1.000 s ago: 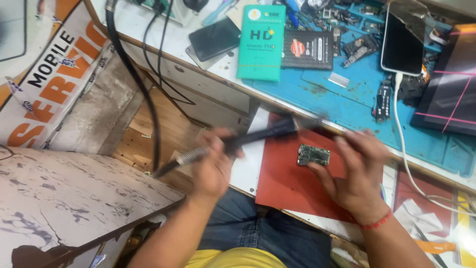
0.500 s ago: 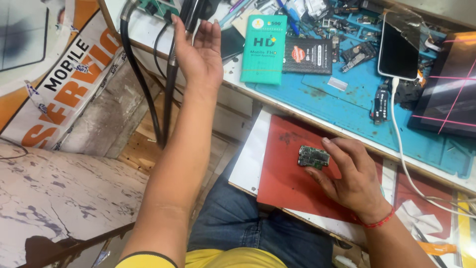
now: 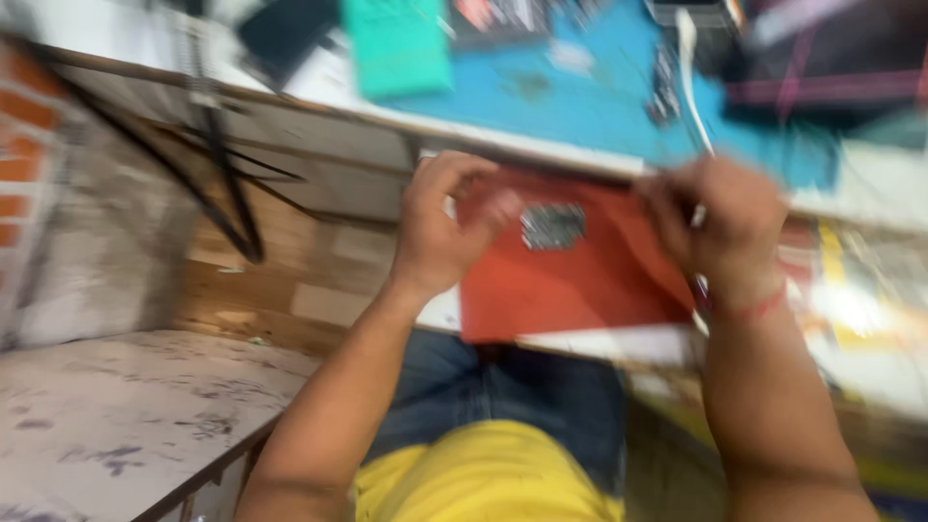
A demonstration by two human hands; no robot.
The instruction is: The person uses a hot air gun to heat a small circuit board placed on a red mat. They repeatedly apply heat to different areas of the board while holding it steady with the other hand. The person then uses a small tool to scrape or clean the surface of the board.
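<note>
The picture is smeared by motion. A small green circuit board lies on a red mat at the near edge of the workbench. My left hand rests at the mat's upper left corner with its fingers curled, a little left of the board. My right hand is at the mat's right edge, fingers bent inward, apart from the board. A white cable runs down the bench toward that hand. The blur hides whether either hand grips anything.
A blue work mat covers the bench behind the red one, with a teal box, a dark phone and small parts on it. Black cables hang off the bench at left. A pale marbled surface lies at lower left.
My left hand has come down from the far left of the bench to the red mat. My right hand has slid off the board to the mat's right edge. The view has shifted.
</note>
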